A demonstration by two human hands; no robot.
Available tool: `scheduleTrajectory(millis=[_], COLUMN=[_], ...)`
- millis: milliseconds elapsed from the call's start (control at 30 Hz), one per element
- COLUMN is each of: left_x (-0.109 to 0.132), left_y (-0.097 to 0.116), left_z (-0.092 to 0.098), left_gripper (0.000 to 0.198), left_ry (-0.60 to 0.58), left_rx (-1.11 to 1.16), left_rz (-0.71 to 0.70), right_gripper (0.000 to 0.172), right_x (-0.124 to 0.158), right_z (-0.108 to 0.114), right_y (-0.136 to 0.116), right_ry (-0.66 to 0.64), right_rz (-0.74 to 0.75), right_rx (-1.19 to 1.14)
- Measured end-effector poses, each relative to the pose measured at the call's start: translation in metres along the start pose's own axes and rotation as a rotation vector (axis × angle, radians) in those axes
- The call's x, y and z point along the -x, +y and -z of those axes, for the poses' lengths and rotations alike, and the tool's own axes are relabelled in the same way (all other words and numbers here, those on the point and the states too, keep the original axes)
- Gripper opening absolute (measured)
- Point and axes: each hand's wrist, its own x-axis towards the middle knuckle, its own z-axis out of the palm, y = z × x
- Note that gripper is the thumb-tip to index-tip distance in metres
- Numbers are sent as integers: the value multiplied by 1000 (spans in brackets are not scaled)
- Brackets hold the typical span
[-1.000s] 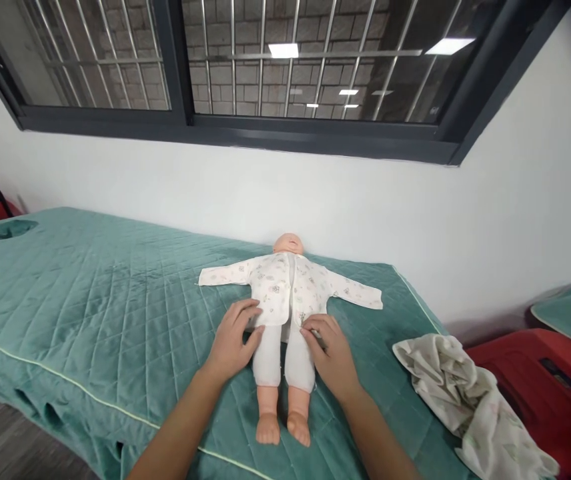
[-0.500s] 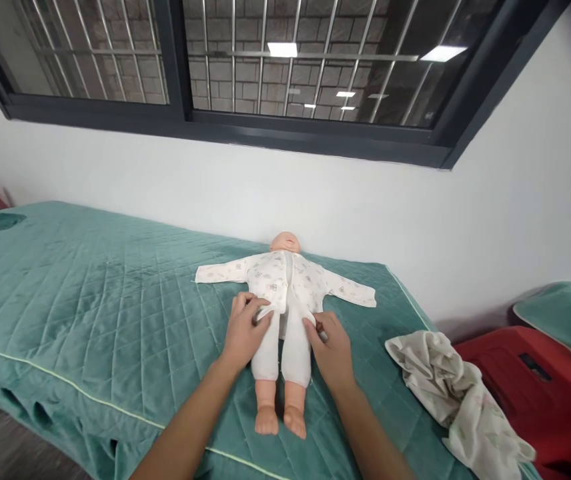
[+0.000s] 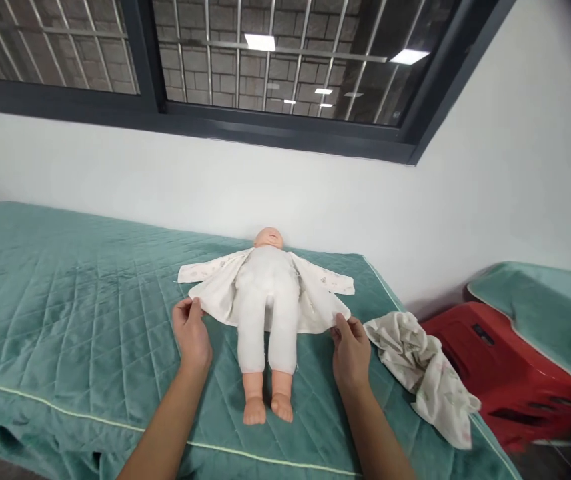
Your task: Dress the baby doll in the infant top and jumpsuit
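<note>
A baby doll (image 3: pixel 268 287) with a white cloth body lies on its back, feet toward me. Its arms are inside the sleeves of a white printed baby shirt (image 3: pixel 315 307), which is spread apart at the front so the torso shows. My left hand (image 3: pixel 193 333) pinches the lower corner of the shirt's left-hand front panel. On the other side, my right hand (image 3: pixel 351 343) grips the lower corner of the right-hand panel between thumb and fingers.
The doll lies on a bed with a green quilted cover (image 3: pixel 90 320). Crumpled pale cloth (image 3: pixel 423 373) lies at the right edge. Beyond it stands a red plastic stool (image 3: pixel 495 360), with green fabric (image 3: pixel 540 307) behind. A white wall and barred window (image 3: pixel 275 67) are at the back.
Both hands have moved outward from the doll's waist, pulling the two front panels apart. The shirt has gone from nearly covering the torso to lying open. The view has shifted a little right.
</note>
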Motion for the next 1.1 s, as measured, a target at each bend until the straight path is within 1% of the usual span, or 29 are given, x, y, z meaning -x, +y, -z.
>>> scheduleTrajectory(millis=[100, 133, 233, 300, 367, 400, 433, 500, 533, 567, 600, 633, 700, 733, 767, 800, 833, 900, 933, 967, 1033, 1100], left_x=[-2, -2, -2, -1, 2, 3, 5, 8, 8, 9, 9, 8, 7, 6, 6, 5, 5, 7, 8, 10, 13, 17], left_y=[-5, -6, -7, -5, -2, 0, 2, 6, 7, 7, 7, 6, 3, 1, 0, -2, -3, -3, -3, -2, 2, 6], left_z=[6, 7, 10, 9, 7, 6, 5, 4, 3, 3, 3, 4, 5, 5, 6, 6, 6, 6, 5, 5, 5, 7], left_gripper=[19, 21, 23, 24, 24, 23, 22, 19, 18, 17, 16, 15, 14, 13, 13, 12, 12, 12, 12, 13, 13, 14], left_ry=[65, 56, 56, 56, 45, 37, 28, 5, -8, -20, -31, -42, -62, -73, -87, -107, -134, -198, -230, -258, -306, -352], left_rx=[-99, -141, -290, -357, -381, -389, -397, -421, -434, -443, -450, -457, -469, -478, -488, -500, -515, -551, -570, -587, -614, -643], left_rz=[-122, -136, -181, -192, -195, -201, -212, -240, -252, -261, -268, -273, -284, -290, -293, -295, -296, -299, -306, -319, -359, -416], right_gripper=[21, 22, 23, 25, 30, 32, 33, 36, 40, 46, 50, 53, 57, 56, 54, 50, 47, 41, 39, 39, 43, 52], right_x=[17, 23, 39, 40, 30, 20, 7, -21, -34, -45, -54, -60, -61, -58, -54, -49, -43, -31, -25, -20, -8, 2], right_z=[18, 25, 49, 70, 95, 108, 121, 145, 156, 164, 170, 174, 175, 172, 167, 161, 154, 137, 129, 120, 104, 92], right_y=[-3, -6, -22, -41, -61, -70, -77, -88, -91, -93, -94, -95, -97, -97, -99, -100, -102, -107, -110, -113, -117, -119], right_ry=[-18, -30, -84, -138, -185, -181, -142, -128, -136, -149, -147, -156, -156, -153, -147, -140, -142, -197, -249, -318, -504, -690], right_rz=[38, 52, 124, 217, 346, 431, 535, 650, 677, 657, 595, 500, 300, 240, 226, 261, 336, 537, 639, 736, 881, 958], right_rx=[108, 184, 480, 698, 899, 1002, 1093, 1245, 1330, 1414, 1483, 1524, 1545, 1531, 1506, 1477, 1449, 1418, 1421, 1432, 1453, 1456])
